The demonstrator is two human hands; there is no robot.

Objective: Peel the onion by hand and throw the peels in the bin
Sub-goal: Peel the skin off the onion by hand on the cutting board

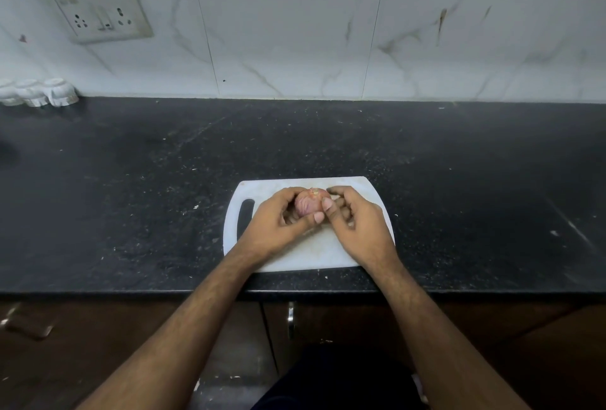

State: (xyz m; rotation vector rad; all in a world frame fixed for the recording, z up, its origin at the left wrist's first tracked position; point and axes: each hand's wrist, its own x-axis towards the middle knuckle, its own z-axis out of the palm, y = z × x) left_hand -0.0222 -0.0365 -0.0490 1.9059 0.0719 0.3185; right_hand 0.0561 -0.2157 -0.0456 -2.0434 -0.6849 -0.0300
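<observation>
Head | black counter [131, 180] | white board [295, 255] | marble-tiled wall [295, 42]

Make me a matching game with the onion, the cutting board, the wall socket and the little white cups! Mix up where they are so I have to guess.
Things:
1. onion
2. cutting board
3. wall socket
4. white cups

Places:
A. on the tiled wall, upper left
B. held between the left hand and right hand
C. far left of the counter, by the wall
D. flat on the black counter, under the hands

Pairs: 1-B, 2-D, 3-A, 4-C
</observation>
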